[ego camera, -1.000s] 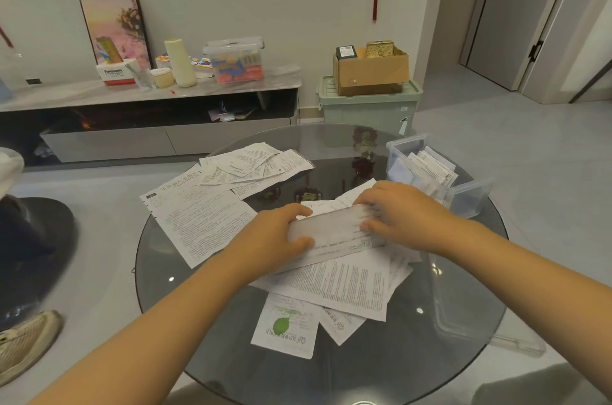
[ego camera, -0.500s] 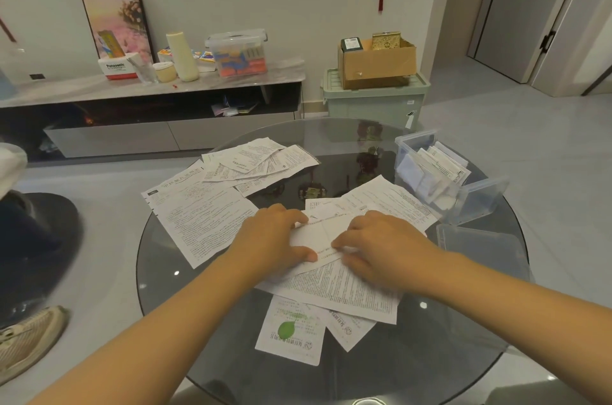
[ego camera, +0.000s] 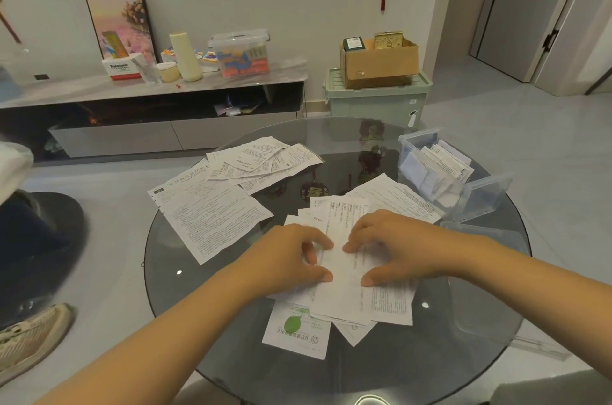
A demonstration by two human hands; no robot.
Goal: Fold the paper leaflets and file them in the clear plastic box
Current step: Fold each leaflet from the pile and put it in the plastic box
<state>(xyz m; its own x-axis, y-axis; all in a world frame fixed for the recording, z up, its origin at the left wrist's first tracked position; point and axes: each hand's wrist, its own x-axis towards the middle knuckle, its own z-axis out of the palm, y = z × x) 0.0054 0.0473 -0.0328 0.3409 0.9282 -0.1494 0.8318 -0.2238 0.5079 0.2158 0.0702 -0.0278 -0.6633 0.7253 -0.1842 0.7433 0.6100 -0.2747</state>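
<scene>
A folded white leaflet [ego camera: 342, 275] lies upright on top of a pile of printed leaflets [ego camera: 390, 302] in the middle of the round glass table [ego camera: 185, 292]. My left hand [ego camera: 288, 260] pinches its left edge with curled thumb and fingers. Across from it, my right hand [ego camera: 394, 245] pinches the right edge the same way. The clear plastic box [ego camera: 402, 153] stands at the table's far right and holds several folded leaflets upright. More unfolded leaflets [ego camera: 212, 212] are spread at the far left.
The box's clear lid [ego camera: 486, 275] lies flat at the right edge of the table. A leaflet with a green leaf mark [ego camera: 298, 328] lies near the front edge. A low cabinet, a green crate and a cardboard box stand behind; a shoe shows at lower left.
The leaflet went from a wide strip to a narrower upright piece. My right hand came in from the right, and both hands now hold its two side edges close together.
</scene>
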